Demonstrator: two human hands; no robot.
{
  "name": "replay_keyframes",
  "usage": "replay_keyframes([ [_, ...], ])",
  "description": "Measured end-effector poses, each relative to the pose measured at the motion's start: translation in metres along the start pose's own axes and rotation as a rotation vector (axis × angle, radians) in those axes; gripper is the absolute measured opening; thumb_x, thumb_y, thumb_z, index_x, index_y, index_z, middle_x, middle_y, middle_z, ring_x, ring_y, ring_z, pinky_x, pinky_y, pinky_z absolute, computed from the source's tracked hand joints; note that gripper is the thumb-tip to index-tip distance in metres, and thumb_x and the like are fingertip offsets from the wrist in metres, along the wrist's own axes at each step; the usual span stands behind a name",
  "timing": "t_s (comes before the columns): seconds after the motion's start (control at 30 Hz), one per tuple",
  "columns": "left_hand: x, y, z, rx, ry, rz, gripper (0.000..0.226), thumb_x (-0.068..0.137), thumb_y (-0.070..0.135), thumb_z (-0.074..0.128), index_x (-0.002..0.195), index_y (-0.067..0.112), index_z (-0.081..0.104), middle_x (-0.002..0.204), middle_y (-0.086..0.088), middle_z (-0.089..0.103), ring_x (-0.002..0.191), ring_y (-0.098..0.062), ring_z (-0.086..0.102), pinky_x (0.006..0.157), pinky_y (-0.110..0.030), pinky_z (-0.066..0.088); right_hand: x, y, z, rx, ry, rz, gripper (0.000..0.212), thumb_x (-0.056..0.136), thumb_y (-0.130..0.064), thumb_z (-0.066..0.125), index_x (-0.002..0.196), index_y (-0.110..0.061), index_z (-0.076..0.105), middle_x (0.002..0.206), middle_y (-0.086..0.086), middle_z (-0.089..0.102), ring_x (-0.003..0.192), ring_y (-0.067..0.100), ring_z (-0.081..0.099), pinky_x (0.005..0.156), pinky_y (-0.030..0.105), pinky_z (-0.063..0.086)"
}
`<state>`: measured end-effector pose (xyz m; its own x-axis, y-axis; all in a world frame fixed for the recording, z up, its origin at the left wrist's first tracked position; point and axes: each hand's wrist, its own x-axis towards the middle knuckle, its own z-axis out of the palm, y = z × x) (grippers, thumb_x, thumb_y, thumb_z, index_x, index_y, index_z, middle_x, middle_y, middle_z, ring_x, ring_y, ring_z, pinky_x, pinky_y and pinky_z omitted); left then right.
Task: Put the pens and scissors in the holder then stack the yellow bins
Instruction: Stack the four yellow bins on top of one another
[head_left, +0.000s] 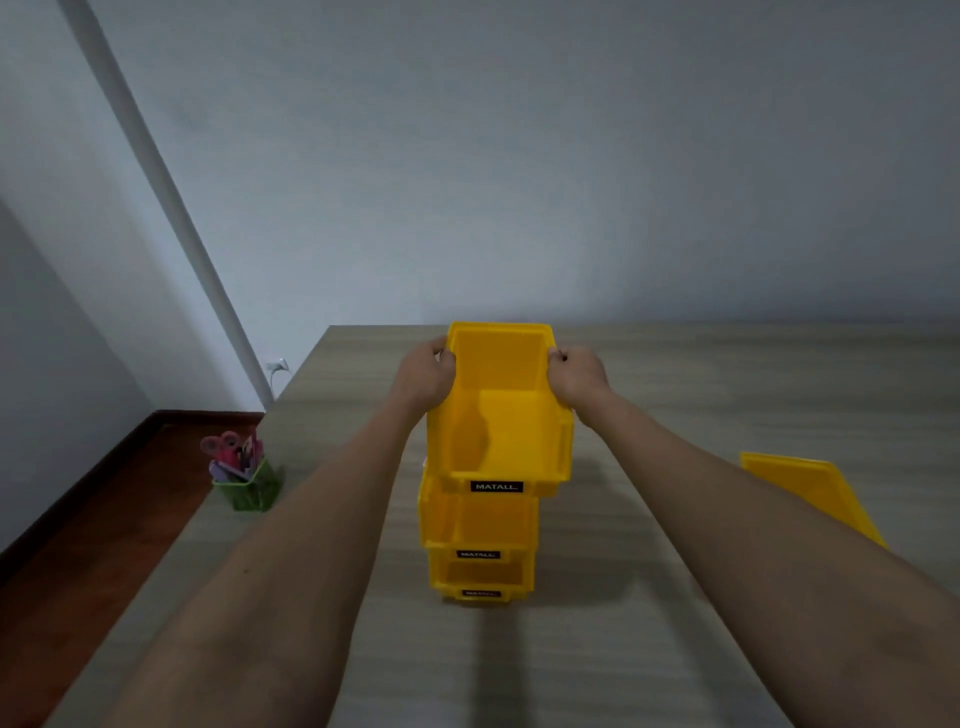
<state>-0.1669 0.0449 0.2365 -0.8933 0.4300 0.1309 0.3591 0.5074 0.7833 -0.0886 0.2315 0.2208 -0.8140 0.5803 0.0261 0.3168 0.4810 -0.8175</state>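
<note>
The place looks like a plain room in a home or small office. A wood-grain table (675, 395) stands against bare pale walls (519, 156), with a dark reddish wooden floor (104, 545) and dark skirting board below. A white pipe (156, 171) runs down the wall, a white plug (278, 366) sits near its foot, and a green holder (249, 486) of stationery stands at the table's edge.

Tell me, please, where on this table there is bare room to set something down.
Bare table lies right of the bin stack, behind the spare yellow bin. Another patch lies between the green holder and the stack, though the left forearm crosses it. The centre is crowded: the left hand and right hand grip the top bin.
</note>
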Motion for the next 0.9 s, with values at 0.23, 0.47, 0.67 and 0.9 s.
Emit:
replay_keyframes([
  [0.23,0.01,-0.037,-0.012,-0.016,-0.027,-0.043,0.04,0.102,0.022,0.036,0.137,0.012,0.053,0.133,-0.011,0.06,0.12,-0.03,0.056,0.101,-0.044,0.045,0.002,-0.004,0.037,-0.017,-0.015,0.018,0.047,0.105,-0.022,0.037,0.058,-0.016,0.039,0.061,0.002,0.039,0.056,0.012,0.035,0.049,0.026,0.025],
  [0.47,0.014,-0.043,-0.009,-0.114,-0.015,-0.059,0.038,0.101,0.02,0.035,0.131,0.012,0.058,0.123,-0.011,0.065,0.106,-0.026,0.061,0.094,-0.042,0.049,0.007,-0.004,0.042,-0.039,0.013,0.0,0.046,0.103,-0.018,0.04,0.057,-0.016,0.037,0.058,0.002,0.036,0.055,0.014,0.033,0.049,0.027,0.022],
  [0.67,0.009,-0.044,-0.006,-0.141,-0.012,-0.052,0.037,0.101,0.018,0.035,0.127,0.012,0.06,0.118,-0.011,0.066,0.095,-0.021,0.058,0.089,-0.038,0.049,0.006,-0.004,0.039,-0.02,0.028,0.008,0.045,0.101,-0.017,0.041,0.056,-0.018,0.035,0.057,0.002,0.034,0.052,0.013,0.029,0.05,0.029,0.02],
  [0.9,0.005,-0.048,-0.005,-0.094,-0.004,-0.036,0.037,0.101,0.018,0.035,0.127,0.01,0.059,0.117,-0.013,0.067,0.101,-0.028,0.062,0.092,-0.042,0.05,0.002,-0.001,0.041,-0.012,0.019,-0.006,0.041,0.101,-0.018,0.041,0.06,-0.017,0.037,0.058,0.002,0.034,0.055,0.014,0.03,0.051,0.029,0.02],
])
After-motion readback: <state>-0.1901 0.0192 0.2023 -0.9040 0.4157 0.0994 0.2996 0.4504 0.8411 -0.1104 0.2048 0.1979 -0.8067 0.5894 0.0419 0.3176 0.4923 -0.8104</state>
